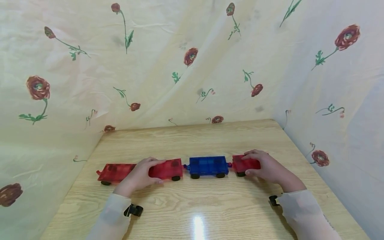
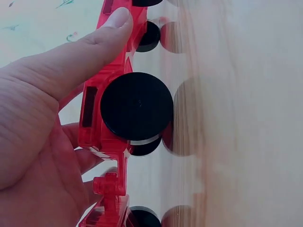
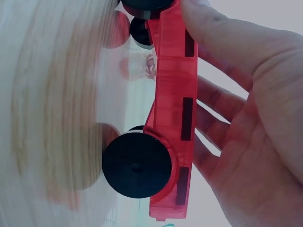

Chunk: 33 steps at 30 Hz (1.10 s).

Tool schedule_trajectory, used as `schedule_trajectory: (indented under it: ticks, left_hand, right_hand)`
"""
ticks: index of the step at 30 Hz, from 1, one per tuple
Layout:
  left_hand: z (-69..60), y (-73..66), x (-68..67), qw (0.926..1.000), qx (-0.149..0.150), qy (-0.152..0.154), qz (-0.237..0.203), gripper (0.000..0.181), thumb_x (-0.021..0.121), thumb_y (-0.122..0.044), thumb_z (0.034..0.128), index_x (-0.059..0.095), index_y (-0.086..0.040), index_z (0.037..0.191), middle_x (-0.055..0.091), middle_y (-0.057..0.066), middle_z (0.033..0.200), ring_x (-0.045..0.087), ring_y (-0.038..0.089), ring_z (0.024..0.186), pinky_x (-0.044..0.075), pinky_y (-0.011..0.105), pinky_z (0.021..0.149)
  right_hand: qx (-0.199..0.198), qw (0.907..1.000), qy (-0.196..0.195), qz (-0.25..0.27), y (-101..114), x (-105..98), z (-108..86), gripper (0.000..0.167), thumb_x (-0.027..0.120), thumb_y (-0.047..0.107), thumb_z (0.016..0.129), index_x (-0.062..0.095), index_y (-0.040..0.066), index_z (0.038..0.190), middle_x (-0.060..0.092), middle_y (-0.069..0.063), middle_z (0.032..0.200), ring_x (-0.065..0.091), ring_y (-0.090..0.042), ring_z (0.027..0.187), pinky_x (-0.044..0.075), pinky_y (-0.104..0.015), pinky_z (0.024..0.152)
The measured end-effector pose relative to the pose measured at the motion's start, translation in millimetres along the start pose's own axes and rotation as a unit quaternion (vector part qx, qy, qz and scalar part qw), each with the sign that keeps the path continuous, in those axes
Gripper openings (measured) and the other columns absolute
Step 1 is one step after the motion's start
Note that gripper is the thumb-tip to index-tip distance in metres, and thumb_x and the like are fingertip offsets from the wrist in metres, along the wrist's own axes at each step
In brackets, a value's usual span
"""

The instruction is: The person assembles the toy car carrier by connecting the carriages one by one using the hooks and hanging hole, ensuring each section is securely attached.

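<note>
A row of translucent toy train cars on black wheels stands on the wooden table. At its left end is a red car point(image 1: 111, 171), followed by a second red car point(image 1: 169, 169), a blue car point(image 1: 208, 166) and another red car point(image 1: 239, 163) at the right. My left hand point(image 1: 140, 175) grips the second red car, thumb on the near side and fingers beyond it. The rightmost red car is held the same way by my right hand point(image 1: 265, 166), which hides its right end. In the left wrist view, a red coupling point(image 2: 110, 184) links two red cars.
The wooden table point(image 1: 180, 203) ends at a flower-printed cloth point(image 1: 156, 66) behind and on both sides. Black wrist devices hang by the left cuff point(image 1: 133, 210) and right cuff point(image 1: 274, 200).
</note>
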<state>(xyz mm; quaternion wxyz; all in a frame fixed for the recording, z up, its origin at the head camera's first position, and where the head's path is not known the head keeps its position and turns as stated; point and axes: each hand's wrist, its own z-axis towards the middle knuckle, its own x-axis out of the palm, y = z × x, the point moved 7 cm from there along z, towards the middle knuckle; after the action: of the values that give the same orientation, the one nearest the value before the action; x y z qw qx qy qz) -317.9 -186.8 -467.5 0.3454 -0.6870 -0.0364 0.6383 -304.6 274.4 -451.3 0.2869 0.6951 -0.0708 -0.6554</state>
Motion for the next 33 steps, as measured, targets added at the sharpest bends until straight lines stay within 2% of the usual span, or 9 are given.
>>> schedule_trajectory:
  ticks: [18,23,28,31,33]
  left_hand:
    - [-3.7,-1.9,-1.7,0.9996,0.016,-0.020,0.013,0.078,0.093,-0.037,0.0782,0.061,-0.026,0.149,0.058,0.000,0.138,0.049,0.034,0.133,0.042,0.061,0.109]
    - [-4.3,-1.8,-1.6,0.9997,0.013,-0.018,0.009,0.078,0.093,-0.036,0.0789,0.061,-0.026,0.150,0.058,0.002,0.140,0.045,0.039,0.139,0.032,0.068,0.115]
    - [-4.1,-1.9,-1.8,0.9997,0.015,-0.017,0.008,0.079,0.093,-0.035,0.0787,0.061,-0.025,0.150,0.058,0.002,0.141,0.043,0.041,0.142,0.021,0.069,0.120]
    - [-4.1,-1.8,-2.0,0.9998,0.012,-0.017,0.007,0.079,0.093,-0.035,0.0785,0.061,-0.026,0.150,0.058,0.003,0.141,0.041,0.042,0.143,0.022,0.069,0.119]
    - [-4.0,-1.3,-1.8,0.9998,0.010,-0.015,0.007,0.079,0.093,-0.035,0.0783,0.060,-0.026,0.150,0.057,0.002,0.141,0.042,0.042,0.142,0.027,0.069,0.117]
  right_hand:
    - [-0.001,1.0000,-0.004,0.004,-0.9,-1.2,0.1,0.053,0.089,0.022,0.086,0.071,0.016,0.136,0.053,-0.017,0.148,0.047,-0.048,0.133,0.055,-0.062,0.095]
    - [-0.002,1.0000,-0.003,0.008,-1.9,-0.6,0.6,0.053,0.089,0.022,0.087,0.071,0.016,0.136,0.053,-0.017,0.149,0.047,-0.049,0.133,0.055,-0.061,0.095]
    - [-0.009,0.9999,-0.005,0.010,-1.8,-0.5,0.2,0.052,0.089,0.021,0.087,0.071,0.016,0.135,0.053,-0.017,0.148,0.048,-0.048,0.133,0.056,-0.060,0.095]
    - [-0.012,0.9999,-0.007,0.010,-1.4,-0.6,0.0,0.052,0.089,0.020,0.087,0.071,0.015,0.135,0.054,-0.017,0.148,0.048,-0.048,0.133,0.056,-0.059,0.095]
    - [-0.012,0.9998,-0.006,0.010,-1.6,-0.4,0.2,0.052,0.088,0.020,0.087,0.071,0.015,0.135,0.054,-0.017,0.148,0.048,-0.048,0.133,0.055,-0.060,0.095]
